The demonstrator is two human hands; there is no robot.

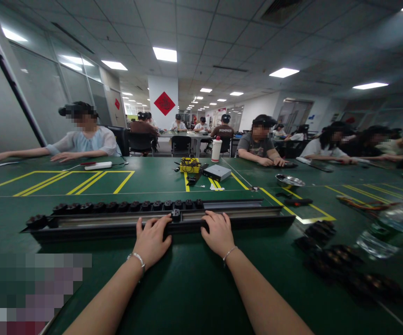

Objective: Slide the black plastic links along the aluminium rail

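Note:
A long black rail (110, 229) with a metallic channel lies across the green table in front of me. My left hand (151, 242) rests over its near edge, fingers spread and thumb apart. The index fingertip is beside or touching a small black socket-like module (175, 214) in the channel. Further right, my right hand (218, 233) bends its fingers over the same near edge, and its fingertips are partly hidden. Several similar black modules (123, 206) stand in a row along the far side of the rail. One more module (36, 221) sits at the left end.
Blurred black modules (341, 258) lie to the right, near a clear plastic bottle (379, 232). Beyond the rail are a metal bowl (290, 180), a grey box (217, 172), a yellow cable bundle (190, 164) and a white bottle (216, 150). Several people sit around the tables.

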